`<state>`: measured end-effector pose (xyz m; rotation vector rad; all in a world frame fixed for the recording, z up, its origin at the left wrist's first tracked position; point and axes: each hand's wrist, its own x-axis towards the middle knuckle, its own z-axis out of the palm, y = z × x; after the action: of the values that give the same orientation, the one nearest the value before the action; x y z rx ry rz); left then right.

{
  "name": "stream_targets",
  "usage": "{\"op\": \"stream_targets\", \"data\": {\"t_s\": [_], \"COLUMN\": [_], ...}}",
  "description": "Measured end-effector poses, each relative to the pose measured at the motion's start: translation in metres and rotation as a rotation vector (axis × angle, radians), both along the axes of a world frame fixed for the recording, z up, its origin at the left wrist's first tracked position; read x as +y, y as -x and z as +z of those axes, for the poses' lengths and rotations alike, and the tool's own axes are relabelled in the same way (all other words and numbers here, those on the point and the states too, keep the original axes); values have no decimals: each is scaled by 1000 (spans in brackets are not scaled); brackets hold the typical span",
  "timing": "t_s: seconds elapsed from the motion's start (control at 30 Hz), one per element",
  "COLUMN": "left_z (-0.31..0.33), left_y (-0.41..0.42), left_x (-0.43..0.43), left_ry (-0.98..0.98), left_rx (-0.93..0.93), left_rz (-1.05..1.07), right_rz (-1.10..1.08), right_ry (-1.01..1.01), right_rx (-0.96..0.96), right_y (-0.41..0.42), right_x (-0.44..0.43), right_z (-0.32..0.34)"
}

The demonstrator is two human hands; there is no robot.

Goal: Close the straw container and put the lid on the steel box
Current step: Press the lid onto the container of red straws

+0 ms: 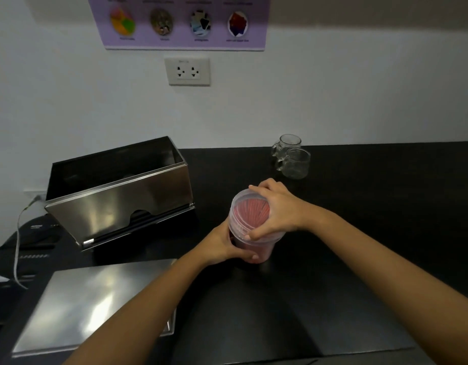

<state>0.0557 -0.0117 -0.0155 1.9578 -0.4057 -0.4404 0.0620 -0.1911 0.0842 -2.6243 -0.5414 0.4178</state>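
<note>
A clear plastic straw container (256,247) full of red straws stands on the black counter, mid-frame. My left hand (222,243) wraps its lower body from the left. My right hand (276,210) lies over its translucent round lid (247,213), fingers curled around the rim. The steel box (122,191) stands open at the left, its hinged front flap tilted outward. Its flat steel lid (80,306) lies on the counter in front of the box, partly under my left forearm.
Two glass mugs (292,158) stand at the back of the counter near the wall. A dark appliance with a grey cable (19,248) sits at the far left. A wall socket (187,71) and a purple poster hang above.
</note>
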Motion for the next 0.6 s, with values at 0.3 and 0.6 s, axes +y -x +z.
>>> {"op": "stream_targets", "data": {"t_s": [0.3,0.6], "left_z": [-6,-6], "left_y": [1,1], "left_x": [1,2], "left_ry": [3,-14], "left_rx": [-6,21], "left_rz": [29,29], "right_rz": [42,24], "right_ry": [86,195], "right_rx": [-21,-129], "right_y": [-2,0], "right_x": [6,7], "right_z": [-4,-4]}}
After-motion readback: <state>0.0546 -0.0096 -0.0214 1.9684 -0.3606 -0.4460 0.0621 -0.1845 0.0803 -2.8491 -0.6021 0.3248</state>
